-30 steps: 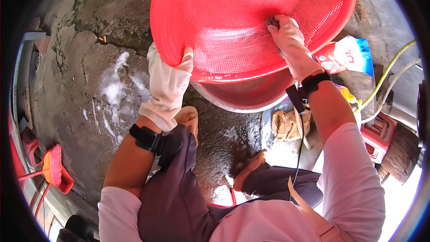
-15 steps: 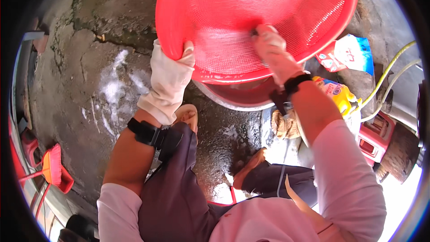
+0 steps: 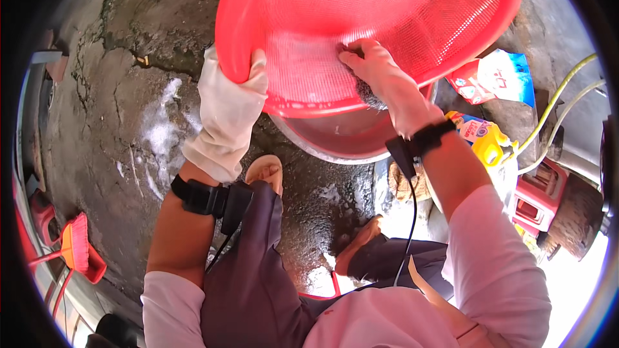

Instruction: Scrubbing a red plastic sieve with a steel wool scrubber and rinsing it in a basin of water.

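Note:
A large red mesh basket is tilted up in front of me, its inside facing me. My left hand, in a white rubber glove, grips the basket's left rim with the fingers curled over it. My right hand, also gloved, is inside the basket near its lower edge. Its fingers are closed round a dark grey scouring pad, pressed against the wet, foamy mesh; the glove covers part of the pad. Below the basket stands a round metal basin, mostly hidden, with reddish liquid or a reddish inside.
A red, white and blue packet and a yellow bottle lie at the right, near a yellowish hose. Beyond them is a pink plastic stool. White suds spread over the wet concrete at left; a red broom lies farther left.
My right hand has moved left and slightly down along the mesh with the scouring pad. My left hand and the basket's rim have shifted a little left.

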Action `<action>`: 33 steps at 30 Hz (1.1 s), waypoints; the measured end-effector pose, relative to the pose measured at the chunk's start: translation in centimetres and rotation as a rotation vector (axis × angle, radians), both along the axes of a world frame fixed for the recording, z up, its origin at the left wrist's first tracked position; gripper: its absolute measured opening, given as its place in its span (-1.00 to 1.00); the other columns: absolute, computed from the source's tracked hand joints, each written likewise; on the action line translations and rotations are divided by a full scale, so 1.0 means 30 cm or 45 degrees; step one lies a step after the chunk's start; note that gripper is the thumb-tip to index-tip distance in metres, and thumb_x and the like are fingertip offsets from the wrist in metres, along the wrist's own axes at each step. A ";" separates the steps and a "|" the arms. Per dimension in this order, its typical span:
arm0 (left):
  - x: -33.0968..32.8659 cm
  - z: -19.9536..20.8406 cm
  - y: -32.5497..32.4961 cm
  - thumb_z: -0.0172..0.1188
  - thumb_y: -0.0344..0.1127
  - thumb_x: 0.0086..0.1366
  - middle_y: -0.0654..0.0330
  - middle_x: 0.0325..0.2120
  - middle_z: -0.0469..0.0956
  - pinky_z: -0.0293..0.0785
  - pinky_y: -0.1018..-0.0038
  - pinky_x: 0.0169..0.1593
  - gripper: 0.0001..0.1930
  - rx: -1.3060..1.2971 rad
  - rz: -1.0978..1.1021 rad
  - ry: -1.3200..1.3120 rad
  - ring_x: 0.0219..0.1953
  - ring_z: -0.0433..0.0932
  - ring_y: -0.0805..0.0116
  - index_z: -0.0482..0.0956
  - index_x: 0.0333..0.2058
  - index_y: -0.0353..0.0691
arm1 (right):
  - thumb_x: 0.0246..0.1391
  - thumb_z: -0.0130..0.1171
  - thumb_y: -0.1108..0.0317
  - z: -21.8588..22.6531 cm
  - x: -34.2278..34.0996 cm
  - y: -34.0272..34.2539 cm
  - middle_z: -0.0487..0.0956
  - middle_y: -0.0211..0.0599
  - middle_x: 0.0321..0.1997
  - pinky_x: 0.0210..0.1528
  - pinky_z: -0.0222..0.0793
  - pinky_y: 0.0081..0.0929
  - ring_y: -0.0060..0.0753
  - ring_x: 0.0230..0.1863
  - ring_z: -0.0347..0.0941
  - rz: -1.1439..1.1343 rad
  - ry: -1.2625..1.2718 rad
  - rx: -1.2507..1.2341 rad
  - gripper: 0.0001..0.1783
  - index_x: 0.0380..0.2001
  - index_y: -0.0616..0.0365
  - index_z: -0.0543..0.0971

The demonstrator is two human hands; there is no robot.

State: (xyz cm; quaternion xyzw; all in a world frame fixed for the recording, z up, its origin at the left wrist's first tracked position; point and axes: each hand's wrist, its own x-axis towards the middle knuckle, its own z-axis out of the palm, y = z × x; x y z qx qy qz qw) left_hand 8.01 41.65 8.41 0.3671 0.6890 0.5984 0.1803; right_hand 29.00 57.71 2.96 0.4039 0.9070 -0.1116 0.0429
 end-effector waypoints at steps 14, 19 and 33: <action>0.019 0.024 0.047 0.31 -0.54 0.09 0.06 -0.31 0.54 0.51 0.41 -0.13 -0.82 0.211 -0.021 0.146 -0.20 0.57 0.17 0.56 -0.30 -0.32 | 0.03 0.28 0.19 -0.093 0.199 -0.132 0.47 -0.08 0.18 0.18 0.35 -0.15 0.00 0.15 0.44 -0.748 -0.207 -0.448 -0.43 0.13 0.06 0.44; 0.010 -0.014 0.022 0.33 -0.54 0.09 0.12 -0.34 0.55 0.50 0.42 -0.14 -0.76 0.243 -0.053 0.418 -0.18 0.57 0.29 0.51 -0.25 -0.31 | 0.04 0.21 0.35 0.001 0.176 -0.165 0.65 -0.15 -0.20 -0.13 0.48 -0.33 -0.29 -0.21 0.59 -0.630 0.376 -0.988 -0.65 -0.07 0.20 0.59; 0.040 -0.038 -0.050 0.31 -0.44 0.20 0.02 -0.22 0.61 0.51 0.37 -0.11 -0.67 -0.027 0.018 0.061 -0.19 0.59 0.29 0.51 -0.08 -0.43 | 0.13 0.13 0.23 0.073 -0.185 -0.094 0.54 0.01 0.07 0.10 0.47 -0.22 0.04 0.06 0.51 -0.453 0.179 -0.651 -0.60 0.05 0.02 0.56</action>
